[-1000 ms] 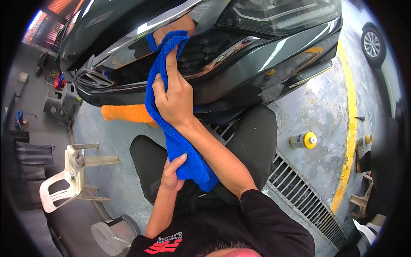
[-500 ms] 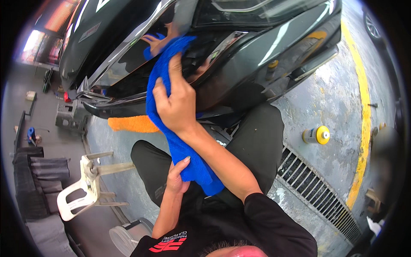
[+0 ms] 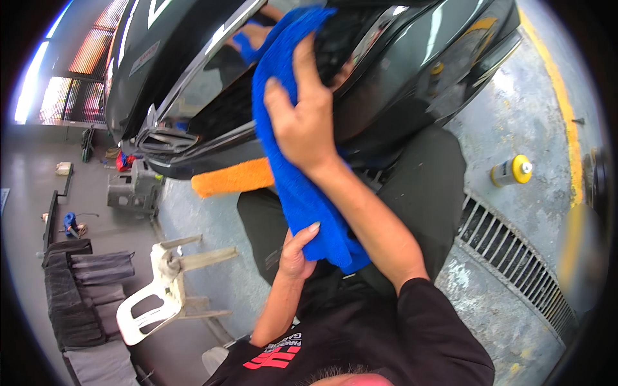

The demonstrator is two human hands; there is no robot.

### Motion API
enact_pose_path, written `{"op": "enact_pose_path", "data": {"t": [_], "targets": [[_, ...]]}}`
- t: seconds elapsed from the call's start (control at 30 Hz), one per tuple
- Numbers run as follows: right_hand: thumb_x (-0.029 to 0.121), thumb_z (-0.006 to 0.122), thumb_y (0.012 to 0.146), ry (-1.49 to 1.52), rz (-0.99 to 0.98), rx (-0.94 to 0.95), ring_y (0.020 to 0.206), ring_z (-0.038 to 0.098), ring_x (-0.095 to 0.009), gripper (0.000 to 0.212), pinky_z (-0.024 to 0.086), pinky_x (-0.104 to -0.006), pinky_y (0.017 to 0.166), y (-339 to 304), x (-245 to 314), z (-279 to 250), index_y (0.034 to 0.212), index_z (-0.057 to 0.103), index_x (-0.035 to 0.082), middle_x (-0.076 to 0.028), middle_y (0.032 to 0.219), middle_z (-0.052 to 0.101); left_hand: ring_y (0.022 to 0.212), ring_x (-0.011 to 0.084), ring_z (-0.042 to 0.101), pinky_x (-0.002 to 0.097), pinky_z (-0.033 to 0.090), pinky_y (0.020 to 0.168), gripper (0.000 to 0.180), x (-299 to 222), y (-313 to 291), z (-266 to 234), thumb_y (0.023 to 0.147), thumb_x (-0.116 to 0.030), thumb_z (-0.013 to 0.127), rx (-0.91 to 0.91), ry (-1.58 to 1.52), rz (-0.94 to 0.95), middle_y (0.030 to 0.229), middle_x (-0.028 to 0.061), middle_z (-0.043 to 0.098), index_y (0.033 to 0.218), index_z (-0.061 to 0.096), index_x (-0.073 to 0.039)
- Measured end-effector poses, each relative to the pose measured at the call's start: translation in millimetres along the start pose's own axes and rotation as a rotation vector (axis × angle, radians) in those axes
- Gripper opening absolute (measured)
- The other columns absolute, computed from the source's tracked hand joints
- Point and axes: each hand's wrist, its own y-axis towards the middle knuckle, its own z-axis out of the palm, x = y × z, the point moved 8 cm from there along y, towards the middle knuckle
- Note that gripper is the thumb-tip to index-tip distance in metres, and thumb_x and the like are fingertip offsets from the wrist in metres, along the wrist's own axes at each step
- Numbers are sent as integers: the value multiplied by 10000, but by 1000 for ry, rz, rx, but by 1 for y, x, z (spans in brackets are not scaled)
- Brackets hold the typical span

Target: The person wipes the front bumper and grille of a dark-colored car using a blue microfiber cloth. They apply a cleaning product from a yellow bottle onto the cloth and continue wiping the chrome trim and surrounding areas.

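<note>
A long blue microfiber towel (image 3: 286, 154) runs from the glossy dark front of a car (image 3: 367, 103) down toward my lap. My right hand (image 3: 306, 128) grips its upper part, thumb and a finger showing on top, with the towel's far end up by the shiny panel. Whether the cloth presses on the panel is hard to tell. My left hand (image 3: 299, 251) pinches the lower end, thumb over the cloth; its other fingers are hidden beneath. Beside the blue towel, an orange towel (image 3: 232, 177) sticks out along the bumper's lower edge.
A yellow-topped spray can (image 3: 512, 171) stands on the worn grey floor (image 3: 515, 122) at right, near a metal drain grate (image 3: 515, 257). A white plastic chair (image 3: 158, 299) lies at left, by dark fabric pieces (image 3: 77, 296) and a grey block-like part (image 3: 132, 190).
The whole view has turned, so most things sit farther right. My right hand and the upper towel appear slightly higher along the car's front. Both hands keep their hold.
</note>
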Motion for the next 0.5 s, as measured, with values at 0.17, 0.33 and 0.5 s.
{"op": "enact_pose_path", "data": {"t": [0.17,0.33,0.5], "targets": [[49,596,981,9,65,7,880,693,-261,723,568,-361,803,-5,-3,3,1660,349,41,-150,1112,699,1259,309,672,462,526,1111,606,-8,-6,-12,970,-143,664,6,-8,21,1387,194,658,1514,474,46],[21,576,953,-50,9,57,1322,656,-394,731,507,-429,1113,-15,-8,15,1637,326,-42,-238,1512,605,1280,321,659,478,524,1113,620,-1,-10,-26,974,-144,655,-3,-46,14,1418,200,635,1532,454,38],[75,666,916,-613,-137,105,668,725,-292,757,586,-401,608,-36,-12,30,1636,436,116,-136,938,734,1282,304,660,467,528,1108,599,6,-5,-31,990,-141,648,-3,-89,-3,1402,181,648,1532,458,30]]}}
